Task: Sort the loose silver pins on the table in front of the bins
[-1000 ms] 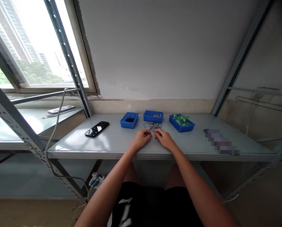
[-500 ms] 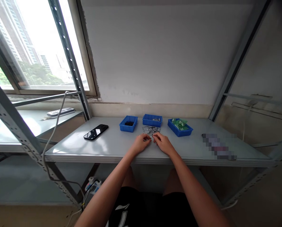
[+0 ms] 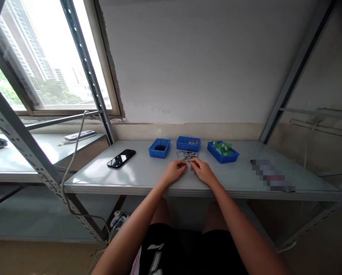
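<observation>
My left hand (image 3: 175, 171) rests near the front of the grey table, its fingers curled together in a pinch. Close beside it, my right hand (image 3: 203, 170) is also pinched, fingertips pointing towards the left ones with a small gap between. Whatever the fingers hold is too small to make out. Just beyond the fingertips lies a loose pile of thin silvery metal pieces (image 3: 186, 154). Behind that pile stands a blue bin (image 3: 188, 146) with similar metal pieces. Another blue bin (image 3: 158, 154) to the left holds small dark parts. Green packets (image 3: 222, 147) fill the right-hand blue bin (image 3: 229, 158).
A black phone (image 3: 121, 158) lies on the left of the table (image 3: 142, 175). A blurred-out flat object (image 3: 272, 176) lies at the right. Metal shelf posts (image 3: 86, 68) and a hanging cable (image 3: 70, 164) border the left side. A power strip (image 3: 80, 135) rests on the neighbouring shelf.
The whole view has shifted slightly, so the table and bins appear a little further right. My hands stay close together in front of the metal pile, still pinched.
</observation>
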The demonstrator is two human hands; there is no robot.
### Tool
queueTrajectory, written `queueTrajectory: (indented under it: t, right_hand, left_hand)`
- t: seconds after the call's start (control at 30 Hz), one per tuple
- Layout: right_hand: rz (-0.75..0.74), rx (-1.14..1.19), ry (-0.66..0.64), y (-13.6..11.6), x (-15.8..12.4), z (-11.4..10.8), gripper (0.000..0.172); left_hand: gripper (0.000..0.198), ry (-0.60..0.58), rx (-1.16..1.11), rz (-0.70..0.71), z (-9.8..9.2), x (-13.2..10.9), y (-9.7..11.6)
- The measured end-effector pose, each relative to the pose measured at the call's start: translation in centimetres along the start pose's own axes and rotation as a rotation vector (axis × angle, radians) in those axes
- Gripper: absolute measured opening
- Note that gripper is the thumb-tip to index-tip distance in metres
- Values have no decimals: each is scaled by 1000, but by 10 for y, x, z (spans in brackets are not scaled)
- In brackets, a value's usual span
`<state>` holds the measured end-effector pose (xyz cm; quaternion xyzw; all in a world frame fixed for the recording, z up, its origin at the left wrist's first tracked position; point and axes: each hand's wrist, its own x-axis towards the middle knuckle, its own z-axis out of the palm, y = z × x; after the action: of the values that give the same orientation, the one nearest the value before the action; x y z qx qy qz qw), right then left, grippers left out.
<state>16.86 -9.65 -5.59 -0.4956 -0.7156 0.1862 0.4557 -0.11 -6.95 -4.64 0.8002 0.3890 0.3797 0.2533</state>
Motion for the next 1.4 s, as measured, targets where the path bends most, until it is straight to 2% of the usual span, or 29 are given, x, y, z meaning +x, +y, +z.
queueTrajectory:
  t: [1.0,1.27,1.4]
  right_hand:
    - [-14,-2,-20,-4,-1,2,24]
    - [-45,-29,-43,-7,-1,0,22]
    - [-71,-42,-89,-8,-1,0,22]
  left_hand:
    - [19,-16,48,1,-5,-3,3]
    - [18,52,44,-16,-6,-1,4]
    - [18,43,15,-6,-7,0,6]
